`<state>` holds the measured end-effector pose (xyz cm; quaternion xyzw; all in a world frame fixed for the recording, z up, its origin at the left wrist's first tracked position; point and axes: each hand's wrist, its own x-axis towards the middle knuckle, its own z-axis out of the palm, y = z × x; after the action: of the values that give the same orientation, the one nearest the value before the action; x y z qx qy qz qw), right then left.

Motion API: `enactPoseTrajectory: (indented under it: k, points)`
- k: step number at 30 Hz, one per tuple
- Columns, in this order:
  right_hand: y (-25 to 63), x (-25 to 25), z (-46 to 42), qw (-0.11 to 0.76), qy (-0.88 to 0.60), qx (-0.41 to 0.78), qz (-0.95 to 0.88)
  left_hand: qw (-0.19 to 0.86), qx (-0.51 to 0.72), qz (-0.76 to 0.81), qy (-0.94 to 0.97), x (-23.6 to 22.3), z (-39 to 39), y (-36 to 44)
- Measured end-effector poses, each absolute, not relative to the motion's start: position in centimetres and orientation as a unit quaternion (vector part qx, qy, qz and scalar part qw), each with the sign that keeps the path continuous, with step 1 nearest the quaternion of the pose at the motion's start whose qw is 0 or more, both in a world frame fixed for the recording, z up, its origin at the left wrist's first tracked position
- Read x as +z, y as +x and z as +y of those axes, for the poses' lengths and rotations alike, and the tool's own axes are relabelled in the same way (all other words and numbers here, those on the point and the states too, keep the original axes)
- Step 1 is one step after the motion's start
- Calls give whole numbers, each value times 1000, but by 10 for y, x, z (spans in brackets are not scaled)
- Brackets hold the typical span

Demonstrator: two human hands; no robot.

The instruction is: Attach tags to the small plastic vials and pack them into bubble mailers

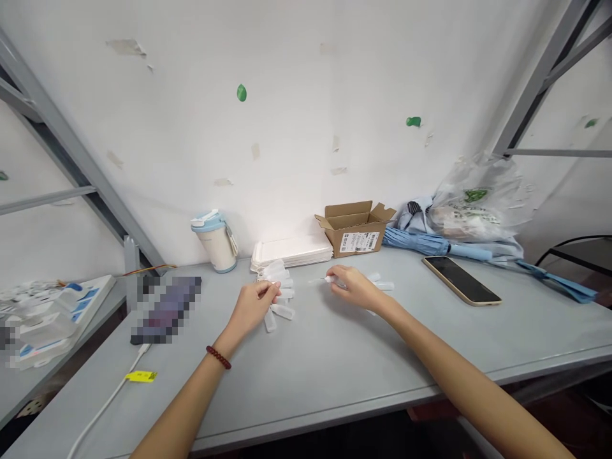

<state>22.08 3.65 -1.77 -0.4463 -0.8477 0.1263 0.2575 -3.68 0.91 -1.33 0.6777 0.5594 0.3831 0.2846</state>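
Observation:
My left hand is closed, thumb and forefinger together, at the near side of a bunch of translucent white plastic tubes. Whether one of these is between its fingertips is hard to see. Two loose-lying tubes stick out beside the fingers. In the pinch of my right hand is a small white piece with a thin clear tip pointing left, just above the tabletop. Behind that hand lie several more translucent tubes, partly hidden by it.
Along the wall stand a cream-and-blue cup, a stack of white flat boxes and an open cardboard box. A folded blue umbrella, a plastic bag and a phone lie right. A blurred-out device with a white cable is left.

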Motion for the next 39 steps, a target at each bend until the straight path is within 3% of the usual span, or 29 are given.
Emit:
enactPoseTrajectory:
  k: [5, 8, 12, 39]
  points:
    - [211, -12, 27, 327, -423, 301, -790, 327, 376, 540, 679, -10, 4, -29]
    - [203, -8, 19, 326, -407, 418, -744, 389, 368, 516, 668, -8, 1, -24]
    - [194, -8, 12, 325, -373, 484, -721, 424, 355, 490, 674, -7, -2, -21]
    - [188, -9, 6, 277, -397, 452, -749, 461, 337, 468, 675, -11, -7, -9]
